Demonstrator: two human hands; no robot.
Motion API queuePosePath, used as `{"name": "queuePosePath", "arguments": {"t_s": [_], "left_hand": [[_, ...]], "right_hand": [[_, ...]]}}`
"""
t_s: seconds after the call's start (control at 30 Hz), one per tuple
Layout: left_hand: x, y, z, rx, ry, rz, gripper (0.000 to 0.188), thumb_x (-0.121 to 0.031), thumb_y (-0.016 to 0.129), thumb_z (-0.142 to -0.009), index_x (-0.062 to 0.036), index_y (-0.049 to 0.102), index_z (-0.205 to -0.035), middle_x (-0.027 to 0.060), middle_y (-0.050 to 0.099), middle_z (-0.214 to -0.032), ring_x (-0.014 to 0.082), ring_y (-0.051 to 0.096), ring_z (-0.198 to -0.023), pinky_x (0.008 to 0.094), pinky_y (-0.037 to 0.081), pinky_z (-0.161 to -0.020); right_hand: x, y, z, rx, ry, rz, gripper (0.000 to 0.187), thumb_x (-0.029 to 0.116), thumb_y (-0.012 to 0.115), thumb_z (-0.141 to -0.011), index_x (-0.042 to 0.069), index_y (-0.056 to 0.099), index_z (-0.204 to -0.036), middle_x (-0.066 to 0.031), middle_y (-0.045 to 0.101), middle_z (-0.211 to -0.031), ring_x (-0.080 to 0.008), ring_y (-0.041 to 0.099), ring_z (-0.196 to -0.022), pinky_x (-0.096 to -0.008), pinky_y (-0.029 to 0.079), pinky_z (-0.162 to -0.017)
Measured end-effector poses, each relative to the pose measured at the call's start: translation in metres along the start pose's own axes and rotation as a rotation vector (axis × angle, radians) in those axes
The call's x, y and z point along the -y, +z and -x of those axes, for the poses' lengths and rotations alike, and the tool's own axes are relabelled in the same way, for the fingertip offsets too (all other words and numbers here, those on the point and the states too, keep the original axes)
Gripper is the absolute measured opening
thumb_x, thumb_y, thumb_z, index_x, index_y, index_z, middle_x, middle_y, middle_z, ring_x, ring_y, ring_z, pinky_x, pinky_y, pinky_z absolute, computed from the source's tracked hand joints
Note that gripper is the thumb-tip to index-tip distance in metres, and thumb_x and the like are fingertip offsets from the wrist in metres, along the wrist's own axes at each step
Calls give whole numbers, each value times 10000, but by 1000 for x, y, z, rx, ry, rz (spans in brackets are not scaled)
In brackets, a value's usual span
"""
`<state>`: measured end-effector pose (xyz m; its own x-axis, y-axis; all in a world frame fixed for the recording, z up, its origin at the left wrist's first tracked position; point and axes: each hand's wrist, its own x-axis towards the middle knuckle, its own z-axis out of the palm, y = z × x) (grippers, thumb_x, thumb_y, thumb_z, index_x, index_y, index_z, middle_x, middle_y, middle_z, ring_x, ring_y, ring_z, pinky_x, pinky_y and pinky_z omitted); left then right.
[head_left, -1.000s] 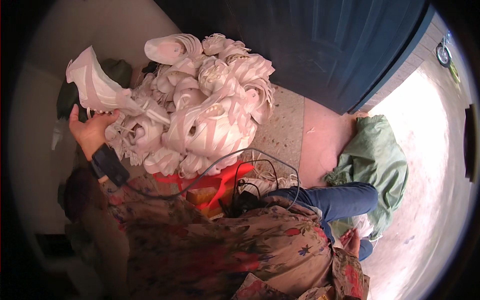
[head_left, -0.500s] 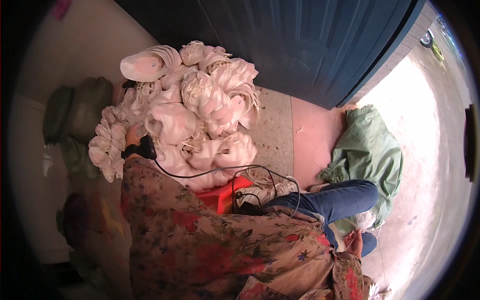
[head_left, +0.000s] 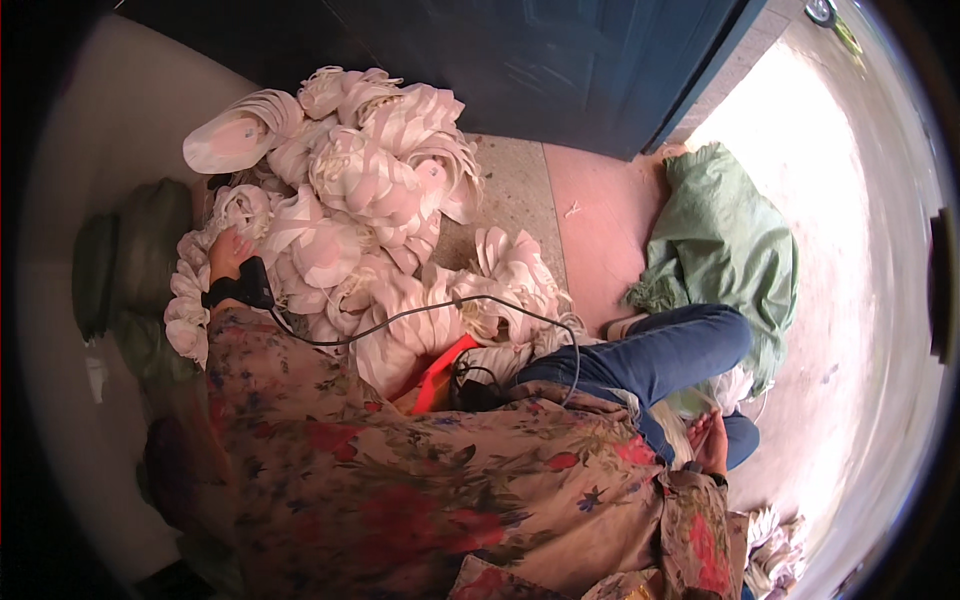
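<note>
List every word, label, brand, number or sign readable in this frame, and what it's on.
None can be read.
White pieces: a couple of small marks, too small to tell if they are writing.
Green sack, blue door, floral garment: no lettering I can make out.

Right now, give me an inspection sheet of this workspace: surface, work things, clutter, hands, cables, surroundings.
Surface: speckled floor panel meeting a pinkish one.
Work things: heaped pale, layered pieces with loose strings.
Clutter: green sack, partly hidden red object, small pale scrap.
Hands: left hand at the heap's left side, grip unclear; right hand beside the denim-clad leg, grip unclear.
Cables: dark cable looping from the black wristband across the heap's near side.
Surroundings: dark blue door beyond; bright ground rightward.
</note>
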<state>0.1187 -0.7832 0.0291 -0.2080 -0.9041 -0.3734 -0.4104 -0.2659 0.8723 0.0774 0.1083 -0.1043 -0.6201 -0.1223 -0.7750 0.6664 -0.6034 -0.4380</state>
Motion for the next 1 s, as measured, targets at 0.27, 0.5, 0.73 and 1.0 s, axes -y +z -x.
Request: {"name": "queuePosePath", "arguments": {"t_s": [0.27, 0.5, 0.73, 1.0], "left_hand": [[13, 148, 135, 801, -10, -415, 337, -229, 541, -814, -92, 490, -1118, 20, 565, -977, 140, 558, -827, 262, 440, -681], [71, 223, 184, 1151, -36, -737, 366, -239, 566, -806, -27, 492, -1095, 21, 554, -917, 97, 536, -764, 223, 428, -634], [152, 251, 161, 1213, -151, -990, 345, -232, 546, -790, -38, 509, -1072, 19, 549, -881, 94, 523, -688, 215, 418, -548], [235, 303, 160, 1457, 431, -1155, 412, -192, 668, -609, -23, 571, -972, 164, 601, -902, 302, 573, -844, 325, 449, -740]], "right_hand": [[-2, 2, -1, -44, 5, 66, 160, 299, 460, -879, 155, 523, -911, 28, 534, -733, -101, 526, -642, -258, 467, -590], [-1, 11, 8, -134, -57, 108, 168, 284, 468, -878, 133, 532, -913, 31, 532, -722, -90, 525, -633, -239, 469, -570], [-4, 31, 1, -242, -73, 263, 165, 257, 471, -879, 102, 525, -901, 26, 510, -715, -84, 511, -620, -216, 457, -555], [-9, 35, 14, -337, -128, 276, 157, 236, 484, -876, 87, 531, -892, 23, 506, -705, -84, 503, -595, -202, 438, -534]]}}
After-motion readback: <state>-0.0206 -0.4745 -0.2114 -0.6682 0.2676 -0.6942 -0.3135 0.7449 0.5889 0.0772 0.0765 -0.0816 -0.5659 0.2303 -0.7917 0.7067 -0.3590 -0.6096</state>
